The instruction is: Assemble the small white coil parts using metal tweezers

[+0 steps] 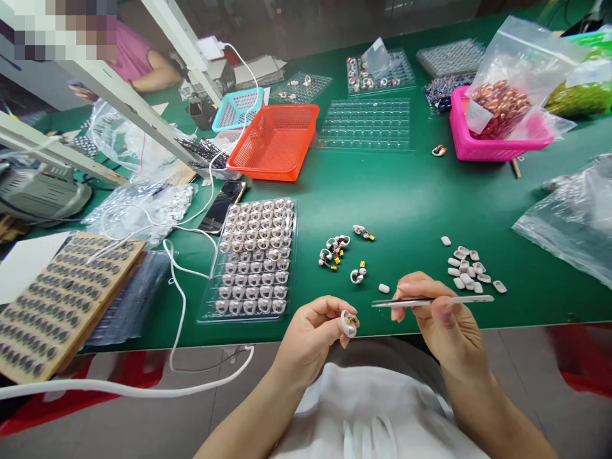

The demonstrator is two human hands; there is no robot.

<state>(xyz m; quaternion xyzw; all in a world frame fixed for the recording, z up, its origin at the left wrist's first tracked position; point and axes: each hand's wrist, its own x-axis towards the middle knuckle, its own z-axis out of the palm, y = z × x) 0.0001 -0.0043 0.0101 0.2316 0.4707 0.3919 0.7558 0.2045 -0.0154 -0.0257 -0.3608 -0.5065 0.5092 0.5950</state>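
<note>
Between the thumb and fingers of my left hand [318, 328] is a small white ring-shaped electronic part [349, 324], its yellow and dark inner pieces facing up. My right hand [442, 319] grips a pair of metal tweezers [433, 301], held level with the tips pointing left toward the part, apart from it. Just beyond my hands lie several similar ring-shaped parts [335, 250] with yellow tabs. One loose white cap [384, 289] sits near the tweezer tips. A pile of white caps [468, 271] is spread to the right of my right hand.
Left of my hands stands a clear tray [255, 258] filled with white parts, beside a phone [224, 206] and a white cable [179, 306]. Farther back are an orange basket [275, 143], a pink basket [497, 150] and an unfilled clear tray [366, 124]. A person [148, 64] sits across the table.
</note>
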